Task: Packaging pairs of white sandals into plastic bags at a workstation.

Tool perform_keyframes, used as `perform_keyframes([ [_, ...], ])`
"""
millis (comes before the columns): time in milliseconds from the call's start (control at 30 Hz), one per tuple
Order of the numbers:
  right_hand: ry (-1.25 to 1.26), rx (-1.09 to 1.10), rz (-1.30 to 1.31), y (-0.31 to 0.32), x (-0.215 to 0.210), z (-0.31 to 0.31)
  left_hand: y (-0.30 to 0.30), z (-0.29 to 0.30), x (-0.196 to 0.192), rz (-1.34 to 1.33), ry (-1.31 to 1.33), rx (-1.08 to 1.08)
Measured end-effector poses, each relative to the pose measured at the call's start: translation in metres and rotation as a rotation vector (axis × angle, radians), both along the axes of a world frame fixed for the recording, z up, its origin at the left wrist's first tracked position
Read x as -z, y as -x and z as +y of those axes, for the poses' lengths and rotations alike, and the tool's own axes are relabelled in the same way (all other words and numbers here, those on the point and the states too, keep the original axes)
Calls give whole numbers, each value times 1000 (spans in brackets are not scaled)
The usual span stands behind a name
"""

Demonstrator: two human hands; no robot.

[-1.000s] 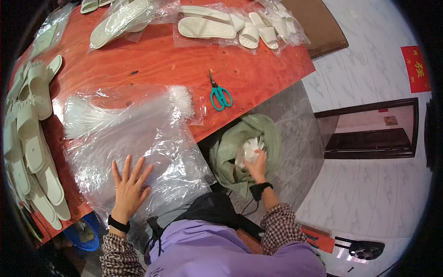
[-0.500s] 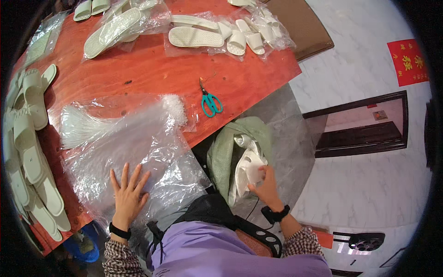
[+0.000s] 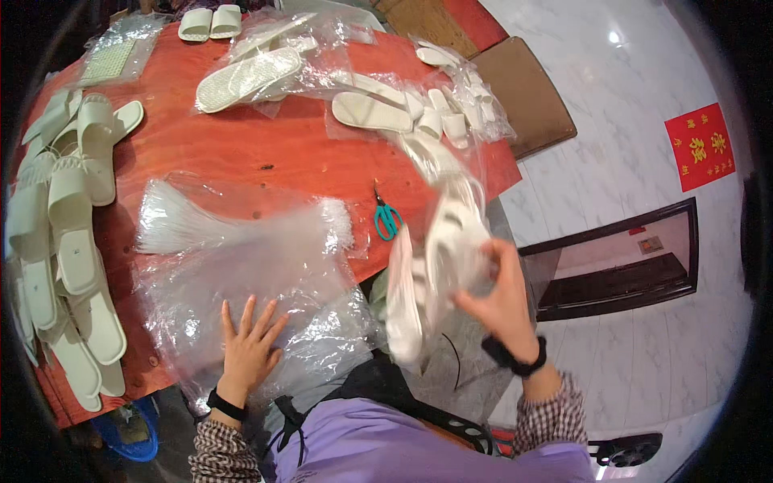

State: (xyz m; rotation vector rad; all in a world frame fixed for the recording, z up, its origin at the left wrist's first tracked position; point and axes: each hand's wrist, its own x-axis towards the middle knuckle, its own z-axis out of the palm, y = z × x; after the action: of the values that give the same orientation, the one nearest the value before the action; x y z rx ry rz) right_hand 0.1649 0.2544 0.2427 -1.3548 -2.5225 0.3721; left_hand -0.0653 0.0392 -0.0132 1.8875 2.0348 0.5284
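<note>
My right hand [image 3: 509, 302] grips a clear plastic bag of cream-white slippers [image 3: 452, 233], raised beside the table's right edge and smeared by motion. Fingers spread, my left hand [image 3: 251, 346] lies flat on a clear plastic bag [image 3: 258, 282] at the near side of the table. At that bag's far end shows a bundle of thin white strands [image 3: 177, 221], fanned out at the left. Teal-handled scissors [image 3: 387, 220] rest just left of the raised slippers. Behind these, a green sack [image 3: 376, 294] is mostly hidden.
The red wooden table [image 3: 282, 145] carries stacked pale slippers [image 3: 76, 233] along its left edge. Bagged slippers [image 3: 370, 111] and a loose pair [image 3: 210, 24] lie at the back. A blue basin [image 3: 133, 435] stands on the floor at lower left. A brown board [image 3: 523, 101] adjoins the far right corner.
My right hand has lifted the bagged slippers up out of the green sack, over toward the table edge. My left hand stays flat on the plastic bag. The view has shifted.
</note>
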Motion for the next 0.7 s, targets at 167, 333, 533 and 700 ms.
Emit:
perform_keyframes([
  [167, 85, -188, 172, 109, 29, 110, -4, 7, -2, -8, -27, 17],
  [333, 313, -356, 572, 163, 25, 115, -2, 4, 0, 1, -15, 5],
  [533, 259, -138, 311, 48, 87, 151, 0, 5, -4, 5, 17, 0],
  [700, 380, 121, 99, -42, 182, 119, 0, 9, -5, 34, 52, 8],
])
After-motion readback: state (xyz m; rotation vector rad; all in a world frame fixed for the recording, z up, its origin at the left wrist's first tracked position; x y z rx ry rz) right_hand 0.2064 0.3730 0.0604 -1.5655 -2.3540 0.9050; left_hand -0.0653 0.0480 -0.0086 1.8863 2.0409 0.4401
